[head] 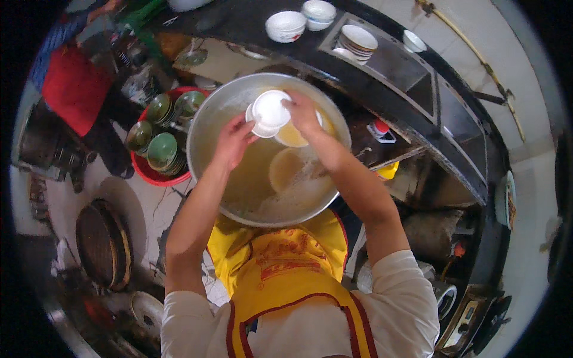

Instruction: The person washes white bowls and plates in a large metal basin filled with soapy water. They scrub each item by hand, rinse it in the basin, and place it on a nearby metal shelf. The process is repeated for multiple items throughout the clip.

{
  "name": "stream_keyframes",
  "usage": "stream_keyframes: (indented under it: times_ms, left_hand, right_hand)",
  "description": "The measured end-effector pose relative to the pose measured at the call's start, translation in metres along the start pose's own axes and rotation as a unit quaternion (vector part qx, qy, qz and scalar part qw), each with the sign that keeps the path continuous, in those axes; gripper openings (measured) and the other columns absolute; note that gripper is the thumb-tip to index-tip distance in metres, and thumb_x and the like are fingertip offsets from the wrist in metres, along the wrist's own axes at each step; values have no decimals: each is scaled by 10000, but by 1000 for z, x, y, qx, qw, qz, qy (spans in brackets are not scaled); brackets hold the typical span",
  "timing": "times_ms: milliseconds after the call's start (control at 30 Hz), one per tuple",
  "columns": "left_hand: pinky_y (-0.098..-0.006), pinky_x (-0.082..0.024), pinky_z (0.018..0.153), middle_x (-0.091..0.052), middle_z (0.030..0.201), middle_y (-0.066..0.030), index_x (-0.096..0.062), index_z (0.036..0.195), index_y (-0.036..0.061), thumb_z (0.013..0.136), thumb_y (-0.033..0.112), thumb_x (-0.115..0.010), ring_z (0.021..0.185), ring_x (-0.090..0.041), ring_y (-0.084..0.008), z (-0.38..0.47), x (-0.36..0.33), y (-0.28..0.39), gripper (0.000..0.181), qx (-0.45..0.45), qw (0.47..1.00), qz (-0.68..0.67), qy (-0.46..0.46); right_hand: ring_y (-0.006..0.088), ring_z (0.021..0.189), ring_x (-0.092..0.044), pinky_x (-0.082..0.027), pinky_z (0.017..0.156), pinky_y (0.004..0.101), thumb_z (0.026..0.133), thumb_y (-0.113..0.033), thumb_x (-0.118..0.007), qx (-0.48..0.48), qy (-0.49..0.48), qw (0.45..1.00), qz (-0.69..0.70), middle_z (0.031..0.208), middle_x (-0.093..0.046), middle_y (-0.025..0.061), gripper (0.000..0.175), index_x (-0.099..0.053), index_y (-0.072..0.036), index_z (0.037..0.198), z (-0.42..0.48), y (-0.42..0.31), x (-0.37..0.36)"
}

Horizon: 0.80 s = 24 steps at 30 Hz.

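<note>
Above a wide metal basin of cloudy yellowish water, two small white dishes overlap between my hands. My left hand grips the left rim of the lower dish. My right hand has its fingers on the right rim of the upper dish, and part of that hand covers what lies behind it. Just below my right hand, a pale-rimmed bowl sits in the basin with yellowish liquid in it. Another round bowl shows dimly under the water.
Left of the basin, a red plastic tub holds stacked green bowls. White bowls stand on the dark counter ahead. A person in a red apron stands at upper left. A red-capped bottle is under the counter.
</note>
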<state>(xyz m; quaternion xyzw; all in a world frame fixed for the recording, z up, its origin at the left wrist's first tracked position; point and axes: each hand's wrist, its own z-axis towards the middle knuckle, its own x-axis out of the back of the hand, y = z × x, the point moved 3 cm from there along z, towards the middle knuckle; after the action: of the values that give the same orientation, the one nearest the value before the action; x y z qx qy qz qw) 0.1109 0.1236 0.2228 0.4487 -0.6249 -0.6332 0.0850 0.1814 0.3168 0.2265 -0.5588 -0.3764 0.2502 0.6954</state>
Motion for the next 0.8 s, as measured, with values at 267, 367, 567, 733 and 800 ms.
stream_keyframes:
  times_ms: [267, 367, 567, 733, 800]
  left_hand:
    - [-300, -535, 800, -615, 1033, -61, -556, 1176, 20, 926, 222, -616, 912, -620, -174, -8, 19, -34, 326, 100, 982, 151, -47]
    - [-333, -521, 786, -627, 1034, -125, -583, 1095, 1, 914, 234, -614, 888, -639, -235, -38, 58, -31, 297, -47, 863, 494, -95]
    - [-456, -499, 740, -612, 904, -164, -626, 963, 65, 824, 181, -636, 847, -604, -364, -95, 87, -27, 182, -169, 678, 708, -99]
    - [-448, -502, 703, -620, 882, -148, -643, 923, 82, 808, 180, -629, 835, -608, -355, -91, 76, -32, 151, -132, 667, 733, -21]
    - [-441, -503, 679, -622, 874, -144, -644, 916, 82, 803, 174, -621, 812, -608, -354, -88, 73, -30, 147, -147, 633, 759, -39]
  right_hand:
    - [257, 983, -629, -583, 734, 404, 893, -168, -598, -189, -151, 948, 209, 1141, -603, 126, 406, -509, 4, 1251, -9, -12, 57]
    - [247, 884, -652, -588, 610, 388, 911, -183, -576, -122, -5, 975, 188, 1030, -639, 118, 295, -559, -27, 1161, 20, -26, 136]
    - [287, 964, -625, -593, 673, 423, 911, -212, -575, -56, 160, 982, 80, 1106, -610, 155, 392, -533, 7, 1234, 106, -30, 307]
    - [304, 901, -645, -595, 673, 423, 868, -126, -567, -169, 89, 975, -112, 1119, -603, 186, 378, -550, -20, 1230, 181, 57, 361]
    - [306, 938, -629, -596, 650, 414, 839, -125, -569, -202, -93, 895, -387, 1125, -600, 180, 411, -547, -12, 1233, 210, 98, 358]
